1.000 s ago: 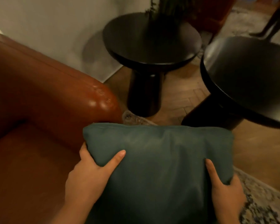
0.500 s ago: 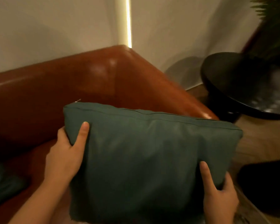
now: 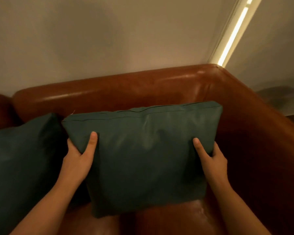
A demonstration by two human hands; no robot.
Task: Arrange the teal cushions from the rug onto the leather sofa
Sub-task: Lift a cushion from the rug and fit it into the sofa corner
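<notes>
Head view: left hand (image 3: 78,160) and right hand (image 3: 212,161) grip the cushion (image 3: 143,155) upright, long axis left-right, zipper edge up, over the sofa (image 3: 126,89).

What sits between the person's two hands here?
The head view shows one teal cushion there. The left hand grips its left edge and the right hand its right edge.

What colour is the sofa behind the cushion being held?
Glossy reddish-brown leather sofa, clearest in the head view, behind the teal cushion.
</notes>
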